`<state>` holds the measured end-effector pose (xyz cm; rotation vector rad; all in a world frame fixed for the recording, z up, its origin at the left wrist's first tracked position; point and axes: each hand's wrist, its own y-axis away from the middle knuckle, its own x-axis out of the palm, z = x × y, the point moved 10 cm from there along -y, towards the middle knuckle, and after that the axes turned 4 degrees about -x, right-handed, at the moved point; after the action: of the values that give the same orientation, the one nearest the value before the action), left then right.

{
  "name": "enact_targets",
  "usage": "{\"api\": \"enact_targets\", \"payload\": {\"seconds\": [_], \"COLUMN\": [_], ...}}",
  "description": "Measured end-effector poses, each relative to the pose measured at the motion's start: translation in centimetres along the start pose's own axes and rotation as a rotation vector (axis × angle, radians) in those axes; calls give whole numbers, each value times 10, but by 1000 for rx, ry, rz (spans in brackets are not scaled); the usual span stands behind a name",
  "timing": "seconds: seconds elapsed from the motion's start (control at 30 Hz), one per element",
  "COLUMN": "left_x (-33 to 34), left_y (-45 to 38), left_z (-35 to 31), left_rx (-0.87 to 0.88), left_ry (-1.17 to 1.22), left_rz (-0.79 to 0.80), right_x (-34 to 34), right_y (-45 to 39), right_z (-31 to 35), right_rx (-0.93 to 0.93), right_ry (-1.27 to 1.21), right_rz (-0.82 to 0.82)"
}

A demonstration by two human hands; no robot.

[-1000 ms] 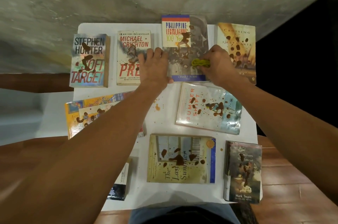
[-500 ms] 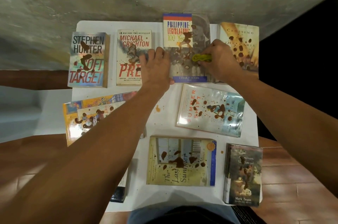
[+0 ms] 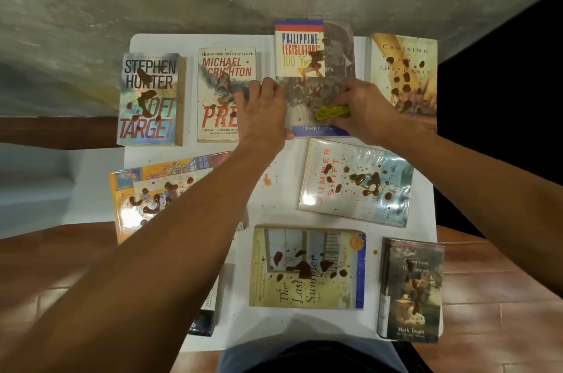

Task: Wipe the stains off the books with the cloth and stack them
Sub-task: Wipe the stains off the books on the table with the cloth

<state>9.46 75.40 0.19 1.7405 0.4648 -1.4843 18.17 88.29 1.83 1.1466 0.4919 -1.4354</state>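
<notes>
Right hand point(image 3: 365, 110) grips the green cloth point(image 3: 332, 112), now lower on the Philippine Legislature book point(image 3: 313, 67). Left hand point(image 3: 263, 112) stays flat, fingers straight, apparently steadying its edge.

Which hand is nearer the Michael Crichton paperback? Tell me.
Left. The left hand lies over the Michael Crichton paperback's right edge. The right hand, holding the green cloth, is farther right, over the Philippine Legislature book.

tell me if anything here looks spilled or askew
Brown blotches spatter every book cover, such as The Last Summer, and a few drops stain the white table. Summer Shift and the colourful book lie tilted, unlike the straight far row.
</notes>
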Motion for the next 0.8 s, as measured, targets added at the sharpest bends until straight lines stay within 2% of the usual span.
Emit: {"api": "enact_targets", "payload": {"seconds": [0.13,0.27,0.4,0.53,0.67,0.8], "left_x": [1,1,0,-1,0,0], "left_y": [-1,-1,0,0,0,1], "left_z": [0,0,0,1,1,2], "left_rx": [-9,-10,-9,-6,-9,-11], "left_ry": [-11,-4,-2,7,9,16], "left_rz": [12,6,3,-1,6,3], "right_x": [-15,3,-11,7,1,18], "right_y": [-2,1,-4,0,-9,-7], "right_z": [-10,7,-6,20,10,37], "right_rx": [107,-16,99,-66,43,-92], "right_ry": [-44,-6,-32,47,60,28], "right_rz": [-135,-14,-126,-7,-73,-10]}}
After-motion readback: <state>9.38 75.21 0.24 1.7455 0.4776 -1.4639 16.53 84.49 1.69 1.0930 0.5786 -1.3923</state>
